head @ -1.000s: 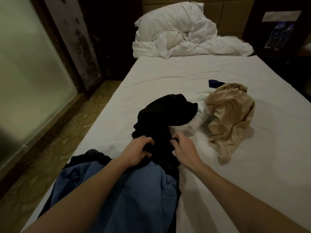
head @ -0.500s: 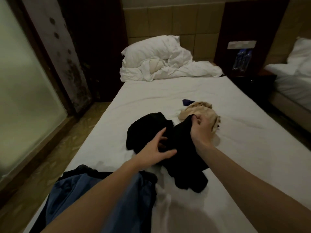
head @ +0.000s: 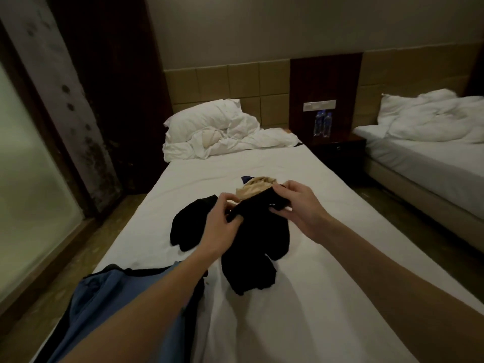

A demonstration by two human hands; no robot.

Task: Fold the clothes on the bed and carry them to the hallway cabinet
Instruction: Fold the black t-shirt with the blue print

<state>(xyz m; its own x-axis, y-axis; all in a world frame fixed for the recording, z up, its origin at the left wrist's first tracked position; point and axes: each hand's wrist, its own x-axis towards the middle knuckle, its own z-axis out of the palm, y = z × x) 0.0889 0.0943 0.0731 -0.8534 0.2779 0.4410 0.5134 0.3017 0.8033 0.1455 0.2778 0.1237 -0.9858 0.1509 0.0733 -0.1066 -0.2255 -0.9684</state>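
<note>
A black garment (head: pixel 258 247) hangs above the white bed (head: pixel 327 297), held by its upper edge. My left hand (head: pixel 222 226) pinches that edge on the left, my right hand (head: pixel 301 208) on the right. Part of the black cloth (head: pixel 188 226) still trails on the sheet to the left. A beige garment (head: pixel 252 188) lies just behind my hands, mostly hidden, with a dark blue scrap (head: pixel 246 178) beside it. A blue garment (head: pixel 112 310) with black trim lies at the bed's near left corner under my left forearm.
A pillow and crumpled white bedding (head: pixel 217 132) fill the head of the bed. A dark nightstand (head: pixel 337 150) with two water bottles (head: pixel 322 124) stands to the right, then a second bed (head: pixel 429 158). A frosted glass wall (head: pixel 28 179) runs along the left.
Both hands have lifted the black garment off the sheet and now grip its upper edge. The camera has tilted up, showing the headboard wall and the second bed.
</note>
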